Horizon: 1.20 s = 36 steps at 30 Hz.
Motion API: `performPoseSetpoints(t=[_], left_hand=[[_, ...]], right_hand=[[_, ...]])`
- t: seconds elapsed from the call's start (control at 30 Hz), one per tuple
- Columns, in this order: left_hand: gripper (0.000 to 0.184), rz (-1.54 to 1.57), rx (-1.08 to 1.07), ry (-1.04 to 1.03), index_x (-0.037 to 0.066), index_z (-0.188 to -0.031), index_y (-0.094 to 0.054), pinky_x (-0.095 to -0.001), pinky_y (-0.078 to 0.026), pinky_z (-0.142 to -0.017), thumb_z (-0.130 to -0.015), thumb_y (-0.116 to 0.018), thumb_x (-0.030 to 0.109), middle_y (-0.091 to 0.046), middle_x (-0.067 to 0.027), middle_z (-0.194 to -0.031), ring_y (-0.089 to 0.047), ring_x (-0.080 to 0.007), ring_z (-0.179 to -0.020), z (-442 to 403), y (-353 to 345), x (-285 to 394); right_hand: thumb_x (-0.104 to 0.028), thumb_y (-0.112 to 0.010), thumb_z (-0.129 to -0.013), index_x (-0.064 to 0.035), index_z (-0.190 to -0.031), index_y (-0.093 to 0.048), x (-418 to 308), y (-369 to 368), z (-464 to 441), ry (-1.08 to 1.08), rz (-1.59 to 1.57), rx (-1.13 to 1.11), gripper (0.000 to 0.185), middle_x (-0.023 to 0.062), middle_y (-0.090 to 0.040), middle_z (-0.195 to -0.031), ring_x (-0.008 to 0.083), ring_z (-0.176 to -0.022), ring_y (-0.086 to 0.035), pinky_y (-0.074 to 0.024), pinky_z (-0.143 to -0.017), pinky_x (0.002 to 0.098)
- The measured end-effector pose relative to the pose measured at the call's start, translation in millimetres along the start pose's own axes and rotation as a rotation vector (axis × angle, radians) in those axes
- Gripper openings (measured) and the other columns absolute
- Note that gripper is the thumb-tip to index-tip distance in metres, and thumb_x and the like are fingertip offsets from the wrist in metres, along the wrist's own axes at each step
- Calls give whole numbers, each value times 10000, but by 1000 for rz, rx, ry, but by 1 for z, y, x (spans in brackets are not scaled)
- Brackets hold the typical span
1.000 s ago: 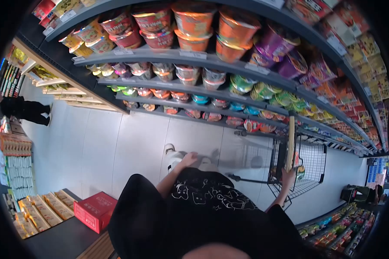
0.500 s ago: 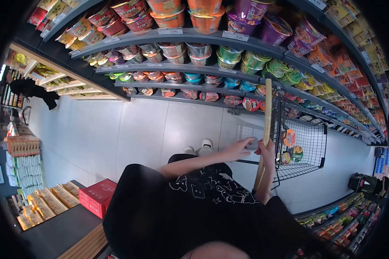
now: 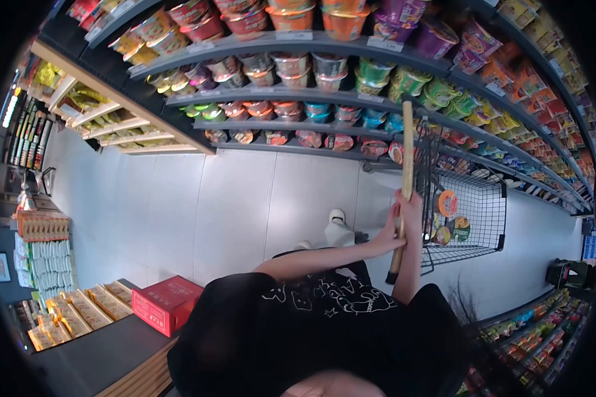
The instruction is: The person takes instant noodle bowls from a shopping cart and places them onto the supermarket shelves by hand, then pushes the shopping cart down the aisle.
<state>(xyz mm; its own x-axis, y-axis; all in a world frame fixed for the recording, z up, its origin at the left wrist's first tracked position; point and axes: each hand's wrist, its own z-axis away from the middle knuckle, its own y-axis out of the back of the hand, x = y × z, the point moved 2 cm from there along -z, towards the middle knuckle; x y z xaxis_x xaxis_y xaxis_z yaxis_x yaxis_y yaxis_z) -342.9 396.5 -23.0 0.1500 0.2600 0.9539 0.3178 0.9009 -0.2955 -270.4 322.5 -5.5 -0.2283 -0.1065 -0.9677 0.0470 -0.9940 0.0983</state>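
Both of my hands are on the pale cart handle [image 3: 408, 145]. My right hand [image 3: 410, 205] is closed round it. Just below, my left hand [image 3: 391, 239] is closed on the same bar, its arm reaching across in front of my black shirt. Some fingertips are hidden where the hands meet. Beyond the handle is the black wire cart [image 3: 489, 228]. In it lie an orange-lidded bowl [image 3: 447, 203], a green-lidded bowl [image 3: 461, 229] and a yellowish pack [image 3: 442, 235].
Shelves of cup noodles [image 3: 298, 69] curve along the top and right. A red box [image 3: 167, 304] stands on a dark counter at lower left, beside yellow packs [image 3: 86, 309]. My white shoe [image 3: 338, 221] is on the pale floor. More shelves [image 3: 536, 331] line the lower right.
My left hand has come across from beside my body onto the handle. The cart handle has swung nearer, and my right hand stays on it. The person at far left has nearly gone from view.
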Motion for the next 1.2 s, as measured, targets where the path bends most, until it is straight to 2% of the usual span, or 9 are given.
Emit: performPoseSetpoints(t=[0.1, 0.33, 0.43, 0.53, 0.77, 0.9, 1.1, 1.17, 1.2], left_hand=[[895, -230, 138, -143, 50, -1251, 213, -349, -377, -846, -711, -501, 35, -220, -243, -1270, -415, -326, -1070, 12, 0, -2], [773, -96, 197, -24, 40, -1272, 117, -372, -402, -755, -745, -449, 29, -386, -302, -1079, -491, -332, -935, 54, 15, 24], [719, -202, 314, -120, 40, -1281, 71, -384, -398, -754, -763, -427, 25, -396, -279, -1083, -501, -330, -897, 75, 33, 15], [667, -279, 400, -137, 63, -1284, -1, -386, -404, -646, -761, -412, 20, -516, -198, -852, -537, -320, -761, 101, 58, 15], [617, -320, 512, -72, 44, -1281, -102, -322, -404, -645, -761, -435, 32, -487, -168, -866, -510, -247, -719, 166, 113, 27], [417, -524, 585, -16, 28, -1120, -331, -247, -420, -366, -740, -503, 35, -505, -87, -702, -505, -134, -502, 184, 159, 9], [276, -595, 658, 9, 18, -985, -398, -251, -388, -360, -746, -527, 64, -490, -61, -564, -485, -141, -406, 205, 166, 41], [374, -614, 661, 112, 11, -1058, -383, -365, -434, -576, -726, -546, 72, -577, -177, -731, -582, -314, -667, 199, 159, 46], [374, -616, 656, 119, 11, -1058, -383, -365, -434, -576, -726, -546, 72, -577, -177, -731, -582, -314, -667, 198, 158, 46]], right_hand=[[-100, -500, -780, -10, -803, -483, -11, -14, 6, 41, 20, 14, 95, -7, -421, -520, 68, -396, -408, -322, -360, 213], [-45, -492, -699, 18, -795, -466, -5, -47, 0, 167, 258, 24, 119, 24, -453, -533, 106, -389, -466, -370, -349, 237], [-44, -504, -685, 24, -791, -462, 5, -72, 5, 166, 323, 28, 133, 42, -478, -545, 131, -405, -510, -401, -354, 255], [-63, -516, -673, 21, -791, -465, 21, -100, 12, 197, 322, -16, 154, 59, -492, -551, 147, -419, -530, -418, -373, 276], [-89, -526, -668, 25, -818, -459, 30, -188, 54, 272, 252, -34, 200, 102, -524, -617, 191, -516, -555, -441, -440, 320], [-145, -564, -632, 26, -826, -445, 19, -234, 81, 267, 403, 61, 285, 201, -548, -630, 343, -592, -565, -447, -528, 401], [-186, -559, -674, 21, -812, -430, 17, -263, 95, 150, 150, -9, 280, 183, -559, -639, 340, -627, -566, -449, -559, 382], [-153, -522, -726, 20, -848, -438, 17, -254, 95, 171, -107, -152, 228, 165, -561, -678, 309, -639, -554, -445, -606, 349], [-153, -522, -726, 20, -848, -438, 22, -246, 99, 164, -111, -148, 228, 165, -561, -678, 309, -639, -554, -445, -606, 349]])
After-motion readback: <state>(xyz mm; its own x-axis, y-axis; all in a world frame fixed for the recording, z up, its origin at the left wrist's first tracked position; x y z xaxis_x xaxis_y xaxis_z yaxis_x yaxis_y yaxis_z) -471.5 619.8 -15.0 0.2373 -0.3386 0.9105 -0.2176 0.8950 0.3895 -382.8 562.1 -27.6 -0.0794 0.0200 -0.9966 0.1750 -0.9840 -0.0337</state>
